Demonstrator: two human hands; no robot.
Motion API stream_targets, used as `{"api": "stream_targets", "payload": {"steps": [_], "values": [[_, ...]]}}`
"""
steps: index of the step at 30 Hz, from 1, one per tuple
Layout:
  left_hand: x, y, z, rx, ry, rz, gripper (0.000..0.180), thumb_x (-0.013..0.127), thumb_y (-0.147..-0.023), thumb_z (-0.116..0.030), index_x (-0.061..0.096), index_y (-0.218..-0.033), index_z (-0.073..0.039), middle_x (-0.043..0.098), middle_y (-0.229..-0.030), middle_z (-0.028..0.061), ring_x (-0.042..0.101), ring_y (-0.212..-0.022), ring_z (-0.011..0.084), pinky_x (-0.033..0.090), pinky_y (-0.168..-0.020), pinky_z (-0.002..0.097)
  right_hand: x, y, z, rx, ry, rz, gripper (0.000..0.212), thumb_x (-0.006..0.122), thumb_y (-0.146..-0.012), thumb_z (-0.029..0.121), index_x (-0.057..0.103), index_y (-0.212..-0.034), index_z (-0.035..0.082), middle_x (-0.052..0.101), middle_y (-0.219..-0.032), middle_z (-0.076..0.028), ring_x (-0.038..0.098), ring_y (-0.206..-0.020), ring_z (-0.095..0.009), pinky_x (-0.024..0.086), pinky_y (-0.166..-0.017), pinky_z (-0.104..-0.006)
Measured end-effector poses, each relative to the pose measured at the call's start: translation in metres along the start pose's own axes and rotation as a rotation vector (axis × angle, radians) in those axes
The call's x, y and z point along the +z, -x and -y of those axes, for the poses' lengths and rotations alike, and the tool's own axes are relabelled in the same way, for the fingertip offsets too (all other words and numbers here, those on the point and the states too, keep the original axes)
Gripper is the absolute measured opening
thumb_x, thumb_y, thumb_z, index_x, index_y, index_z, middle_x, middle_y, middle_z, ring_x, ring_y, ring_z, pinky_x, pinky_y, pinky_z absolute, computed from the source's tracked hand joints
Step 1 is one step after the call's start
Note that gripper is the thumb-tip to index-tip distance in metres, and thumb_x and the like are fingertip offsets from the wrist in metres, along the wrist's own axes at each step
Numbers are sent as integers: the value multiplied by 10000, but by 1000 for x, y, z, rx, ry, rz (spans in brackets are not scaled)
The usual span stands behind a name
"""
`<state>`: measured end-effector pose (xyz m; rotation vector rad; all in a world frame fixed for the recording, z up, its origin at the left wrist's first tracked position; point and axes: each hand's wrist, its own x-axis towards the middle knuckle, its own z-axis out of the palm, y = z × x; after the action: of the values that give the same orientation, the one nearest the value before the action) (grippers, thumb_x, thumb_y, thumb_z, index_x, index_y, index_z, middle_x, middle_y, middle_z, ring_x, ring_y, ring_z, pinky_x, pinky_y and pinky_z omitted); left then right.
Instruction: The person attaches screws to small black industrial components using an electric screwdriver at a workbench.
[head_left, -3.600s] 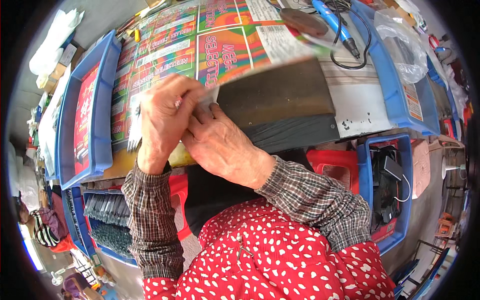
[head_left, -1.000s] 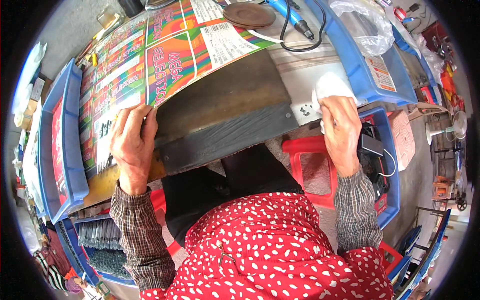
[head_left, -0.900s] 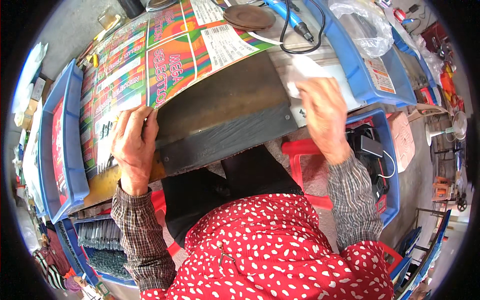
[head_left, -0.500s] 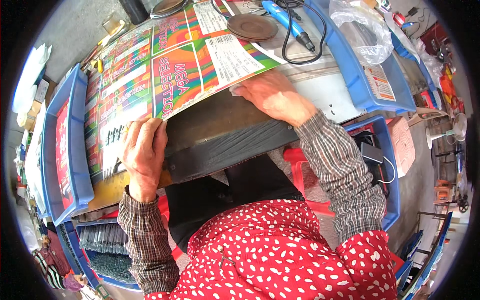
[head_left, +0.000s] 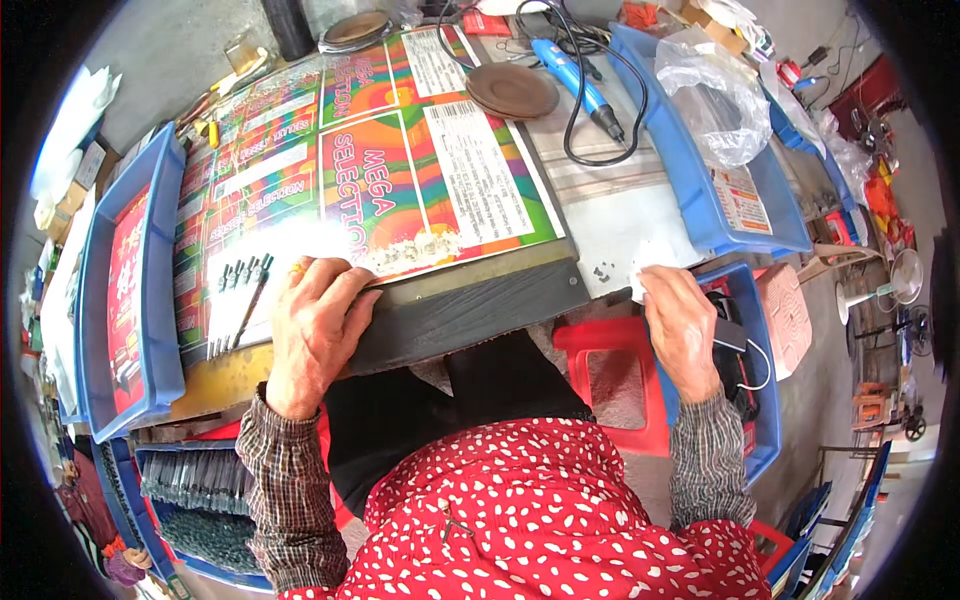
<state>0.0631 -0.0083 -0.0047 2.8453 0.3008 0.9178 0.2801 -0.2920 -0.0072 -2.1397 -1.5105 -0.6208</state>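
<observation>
My left hand (head_left: 318,325) is at the near edge of a colourful printed sheet (head_left: 385,190) that lies flat on the worktable. Its fingers are bent and pressed together over the sheet's edge, with the thumb alongside. To the right, my right hand (head_left: 682,325) is closed on a white wad (head_left: 643,272), perhaps tissue or cloth, by the table's near right corner. A few dark crumbs (head_left: 603,271) lie on the pale surface beside it. Left of my left hand is a row of small dark green pieces (head_left: 245,270), with thin dark prongs (head_left: 232,335) nearer the edge.
A blue pen-shaped power tool (head_left: 580,85) with a black cord and a brown disc (head_left: 512,90) lie farther back. Blue bins flank the table, one left (head_left: 165,290) and one right (head_left: 690,170). A red stool (head_left: 610,350) stands below the table edge.
The sheet's lifted near edge has come down flat. My right hand has drawn out from under it, moving right and toward me with the white wad. My left hand has shifted slightly right.
</observation>
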Motion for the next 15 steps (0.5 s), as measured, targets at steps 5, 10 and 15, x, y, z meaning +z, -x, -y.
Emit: {"api": "stream_targets", "payload": {"steps": [5,10,15], "values": [[-1,-1,-3,12,27,1,231,713,-666,-129,636,-880,-88,565,-854,69,542,-786,265,447,-686,371,-13,-18,3,207,-74,-30,184,584,-751,-52,597,-928,-2,591,-814,-132,593,-713,-300,467,-609,-357],[0,1,-3,-3,73,13,223,703,-656,-112,661,-870,-69,585,-842,77,550,-798,276,451,-687,379,2,-66,-12,165,-124,-121,143,574,-792,12,601,-932,9,594,-793,-142,585,-701,-312,452,-601,-360],[2,3,-3,-7,106,-12,232,706,-641,-64,659,-868,-62,590,-845,77,552,-797,271,454,-682,377,29,-126,-42,291,-296,-103,196,583,-781,70,567,-961,-6,615,-899,-197,602,-826,-359,465,-704,-400]]}}
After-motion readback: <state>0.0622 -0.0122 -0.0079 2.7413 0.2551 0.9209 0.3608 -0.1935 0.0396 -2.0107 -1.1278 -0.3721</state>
